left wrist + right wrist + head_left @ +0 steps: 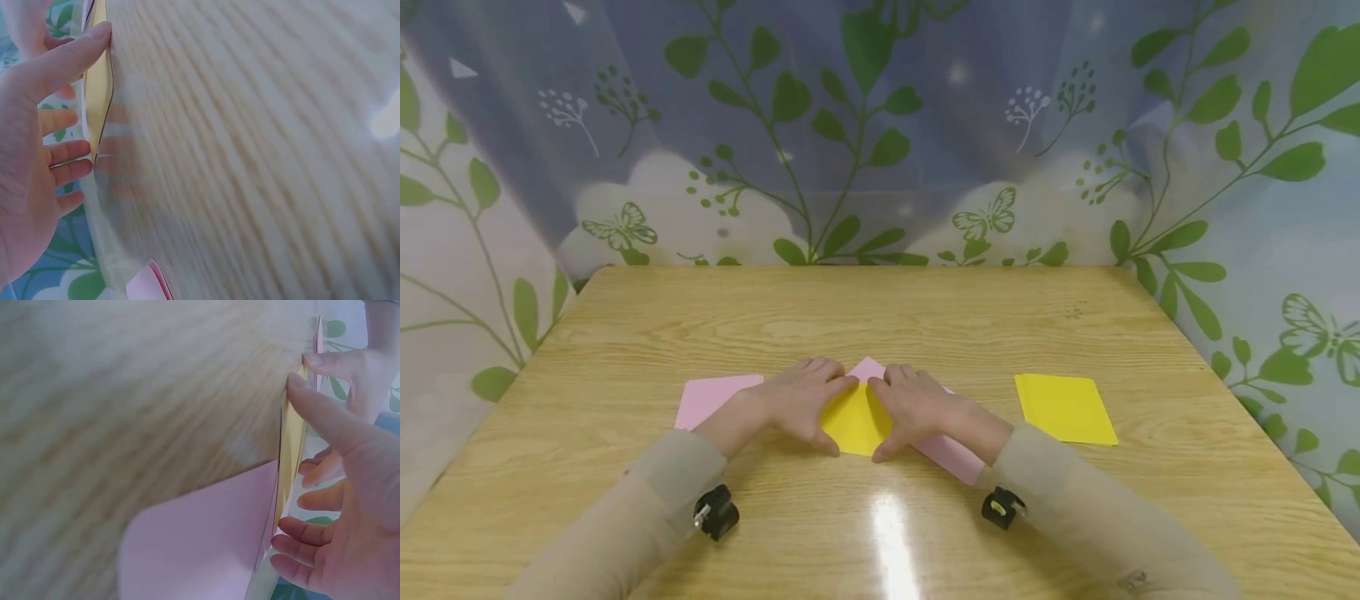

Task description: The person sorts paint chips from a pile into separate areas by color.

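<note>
A yellow sheet of paper (850, 427) with a crease line lies at mid-table between both hands, overlapping a pink sheet (950, 456). The pink sheet's peak shows behind the yellow, and one part of it runs to the lower right. My left hand (797, 402) touches the left side of the yellow sheet, thumb at the near edge, other fingers spread toward the far side. Mirroring it, my right hand (919, 406) touches the right side, its thumb also at the near edge. In the right wrist view, the fingers (306, 531) look fairly straight along the yellow paper.
On the left lies square pink paper (715, 395), partly covered by the left forearm. Square yellow paper (1067, 408) lies to the right, several sheets slightly offset. The wooden table (865, 308) ends at a leaf-patterned curtain (850, 167). Small black devices (717, 512) hang at both wrists.
</note>
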Available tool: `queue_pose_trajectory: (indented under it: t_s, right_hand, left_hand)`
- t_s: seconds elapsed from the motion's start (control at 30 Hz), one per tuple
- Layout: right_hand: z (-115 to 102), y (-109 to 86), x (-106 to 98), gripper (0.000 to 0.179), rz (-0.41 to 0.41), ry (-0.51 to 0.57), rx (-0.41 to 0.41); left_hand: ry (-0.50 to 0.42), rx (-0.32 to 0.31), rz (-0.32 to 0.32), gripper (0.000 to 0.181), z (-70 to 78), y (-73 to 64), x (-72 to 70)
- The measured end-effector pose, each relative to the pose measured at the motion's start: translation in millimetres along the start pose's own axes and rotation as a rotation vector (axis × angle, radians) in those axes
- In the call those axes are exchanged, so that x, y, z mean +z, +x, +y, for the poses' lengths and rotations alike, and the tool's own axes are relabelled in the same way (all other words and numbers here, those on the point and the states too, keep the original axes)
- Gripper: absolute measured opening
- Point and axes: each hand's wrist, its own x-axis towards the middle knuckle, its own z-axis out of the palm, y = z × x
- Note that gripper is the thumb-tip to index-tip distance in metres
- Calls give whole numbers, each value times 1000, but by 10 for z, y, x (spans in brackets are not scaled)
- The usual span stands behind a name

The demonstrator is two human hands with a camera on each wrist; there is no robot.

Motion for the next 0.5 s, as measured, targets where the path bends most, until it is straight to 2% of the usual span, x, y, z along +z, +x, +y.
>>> queue_pose_trajectory:
  t_s: [0.27, 0.5]
  right_hand:
    - [2, 57, -40, 103, -67, 59, 38]
    - [-6, 99, -48, 101, -68, 87, 46]
  left_hand:
    - [-40, -8, -13, 94, 7, 21, -20]
    - [-46, -39, -29, 98, -41, 59, 25]
